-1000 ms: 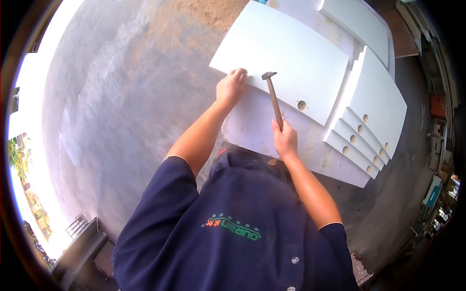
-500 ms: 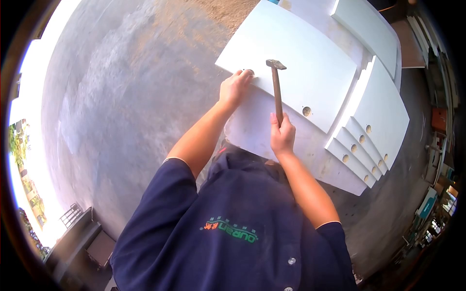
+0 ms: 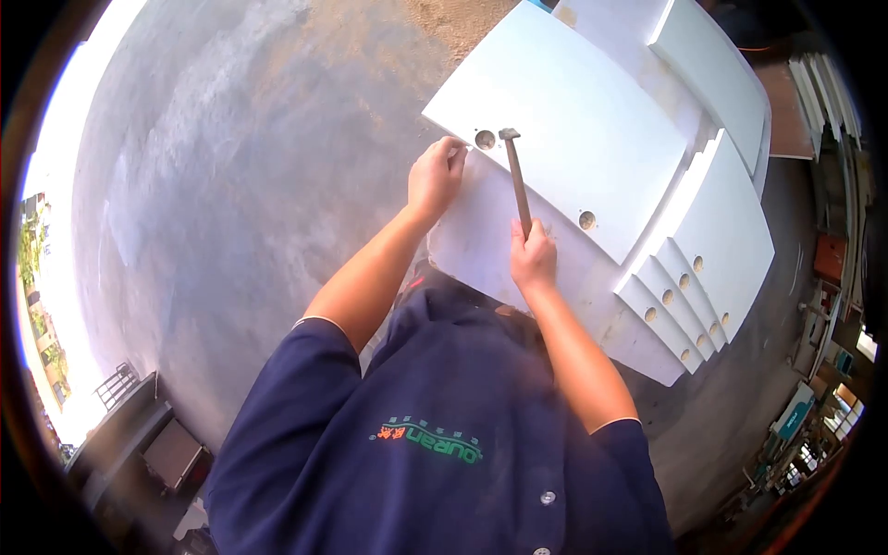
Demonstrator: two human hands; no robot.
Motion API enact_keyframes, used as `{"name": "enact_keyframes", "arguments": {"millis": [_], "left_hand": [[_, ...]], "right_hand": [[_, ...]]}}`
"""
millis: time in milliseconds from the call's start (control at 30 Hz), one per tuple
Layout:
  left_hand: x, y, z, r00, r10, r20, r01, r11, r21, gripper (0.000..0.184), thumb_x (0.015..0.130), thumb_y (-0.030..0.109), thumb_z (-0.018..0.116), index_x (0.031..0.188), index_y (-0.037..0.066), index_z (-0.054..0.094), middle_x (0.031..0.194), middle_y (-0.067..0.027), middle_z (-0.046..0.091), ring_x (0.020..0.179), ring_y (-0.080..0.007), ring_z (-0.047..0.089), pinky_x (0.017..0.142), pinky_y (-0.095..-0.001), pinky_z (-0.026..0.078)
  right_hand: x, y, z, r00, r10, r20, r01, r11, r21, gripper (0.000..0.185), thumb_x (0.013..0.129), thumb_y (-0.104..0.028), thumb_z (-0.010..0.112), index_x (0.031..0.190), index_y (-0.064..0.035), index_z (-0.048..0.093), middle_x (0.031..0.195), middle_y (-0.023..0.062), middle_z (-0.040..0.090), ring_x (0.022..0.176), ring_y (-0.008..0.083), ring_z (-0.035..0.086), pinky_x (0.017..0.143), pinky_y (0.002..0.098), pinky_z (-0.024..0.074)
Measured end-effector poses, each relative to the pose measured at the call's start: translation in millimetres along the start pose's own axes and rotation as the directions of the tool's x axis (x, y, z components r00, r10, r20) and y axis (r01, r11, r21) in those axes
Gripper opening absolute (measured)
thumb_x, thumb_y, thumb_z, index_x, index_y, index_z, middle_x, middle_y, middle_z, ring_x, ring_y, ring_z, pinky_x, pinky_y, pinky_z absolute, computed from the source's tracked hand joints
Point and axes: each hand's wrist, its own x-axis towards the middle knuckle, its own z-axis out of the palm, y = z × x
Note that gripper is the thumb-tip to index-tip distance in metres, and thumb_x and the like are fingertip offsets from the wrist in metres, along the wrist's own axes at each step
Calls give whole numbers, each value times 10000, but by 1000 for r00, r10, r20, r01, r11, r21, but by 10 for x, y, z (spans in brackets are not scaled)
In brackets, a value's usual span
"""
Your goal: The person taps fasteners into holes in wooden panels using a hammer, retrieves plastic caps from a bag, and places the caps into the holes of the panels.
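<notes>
A white panel (image 3: 564,120) lies across the work surface, with two round holes near its front edge. My right hand (image 3: 534,257) is wrapped round the wooden handle of a hammer (image 3: 518,180). The hammer's metal head is at the panel, just right of the left hole (image 3: 485,140). Beside that hole, at the panel's front left edge, is my left hand (image 3: 435,180) with its fingers curled together. Whether something small sits between those fingertips I cannot make out. The right hole (image 3: 586,220) is uncovered, its inside brownish.
To the right, several white panels with round holes (image 3: 712,231) lie in a staggered stack. Another white panel (image 3: 712,69) is behind them. The pale work surface (image 3: 481,227) shows under the panels. Grey floor (image 3: 240,185) stretches to the left, and boards (image 3: 823,97) stand at the far right.
My left hand has drawn back from the left hole, which is now in full view. The hammer head has shifted slightly left and down, closer to that hole.
</notes>
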Motion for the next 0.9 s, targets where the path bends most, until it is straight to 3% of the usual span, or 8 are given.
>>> {"name": "enact_keyframes", "arguments": {"millis": [67,233,333,367,567,667,767,900], "left_hand": [[-52,2,-48,1000,-29,-5,28,999,-21,195,934,200,650,1034,32,648,960,-172,695,851,-299,692,763,-364,537],[-71,-19,-91,999,-52,-12,52,999,-8,215,940,217,645,1040,27,645,966,-181,695,867,-302,693,772,-366,535],[-66,0,-126,996,-89,5,90,996,-30,225,947,221,635,1053,23,638,970,-182,695,884,-305,692,782,-366,531],[-73,-18,-113,997,-72,-8,71,996,-56,233,953,225,628,1067,22,633,969,-183,695,875,-309,685,787,-369,527],[-55,-43,-51,989,-146,-6,145,986,-81,246,972,228,595,1087,11,574,967,-195,684,885,-325,674,792,-388,518],[26,-34,-30,990,-138,12,138,989,-62,252,978,268,570,1086,43,543,1020,-205,684,969,-377,660,825,-434,506],[168,-11,23,997,-81,-12,81,996,-24,229,971,263,568,1065,55,552,999,-194,679,929,-382,652,798,-448,501],[276,12,104,1000,-22,9,22,1000,22,205,960,254,573,1051,71,557,983,-175,673,898,-382,645,776,-455,496]], "right_hand": [[-76,204,173,995,94,31,-91,993,-81,356,979,-339,557,837,-13,551,720,254,638,730,486,624,634,555,461],[-51,128,97,998,54,31,-52,997,-50,346,974,-322,577,827,-11,539,710,251,634,717,488,619,620,553,457],[-49,-63,28,992,-50,-113,60,994,89,331,979,-296,579,811,-18,519,685,241,623,688,474,618,594,538,450],[-32,-166,-48,996,-34,-81,44,991,125,318,989,-280,568,806,-28,505,660,228,613,652,463,611,573,527,445],[-106,34,108,994,-74,-83,76,997,25,325,981,-295,577,802,-32,509,638,226,607,639,461,616,565,532,448],[-106,49,141,995,-45,-87,48,998,30,368,980,-335,579,787,-26,526,613,213,592,616,437,615,554,502,445],[-25,34,108,995,-40,-87,44,998,50,384,981,-342,592,790,-11,551,590,177,571,556,367,605,526,446,430],[36,5,9,998,-25,-54,28,998,49,384,978,-344,597,795,-9,560,595,172,571,549,347,594,530,438,428]]}}
